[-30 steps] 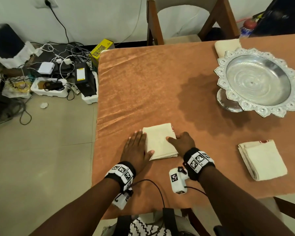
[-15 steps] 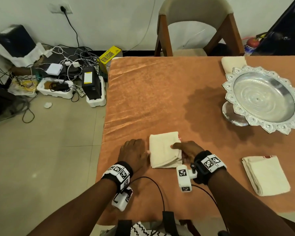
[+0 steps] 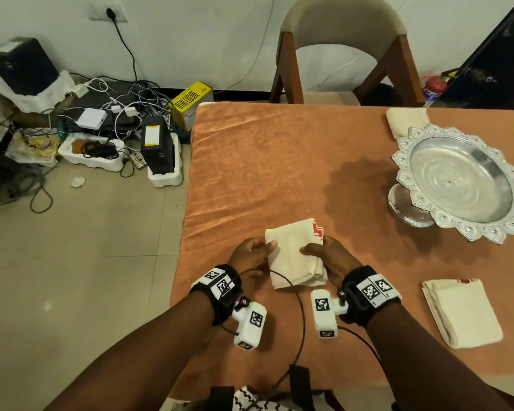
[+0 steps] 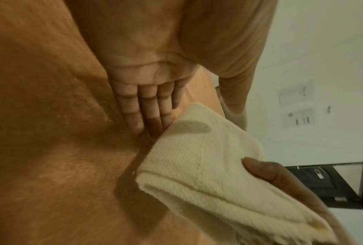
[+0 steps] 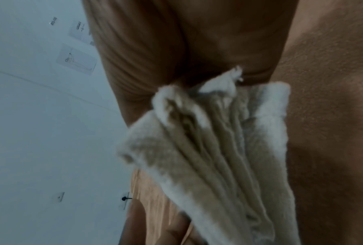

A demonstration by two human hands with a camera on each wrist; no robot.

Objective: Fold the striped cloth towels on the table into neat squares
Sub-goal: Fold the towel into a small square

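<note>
Both hands, left hand (image 3: 251,254) and right hand (image 3: 328,258), pinch the folded cream cloth towel (image 3: 294,256) lower centre, over the orange bench (image 3: 264,161). Soft, light, floppy; hold opposite edges or layers splay.

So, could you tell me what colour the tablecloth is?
Orange-brown tablecloth, clearest in the head view.

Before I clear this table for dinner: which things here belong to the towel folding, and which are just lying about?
Part of the job:
- folded towel, gripped by the left hand and right hand
- finished towel at the near right
- another towel behind the tray

Just lying about:
- silver tray
- chair
- cables and boxes on the floor
</note>
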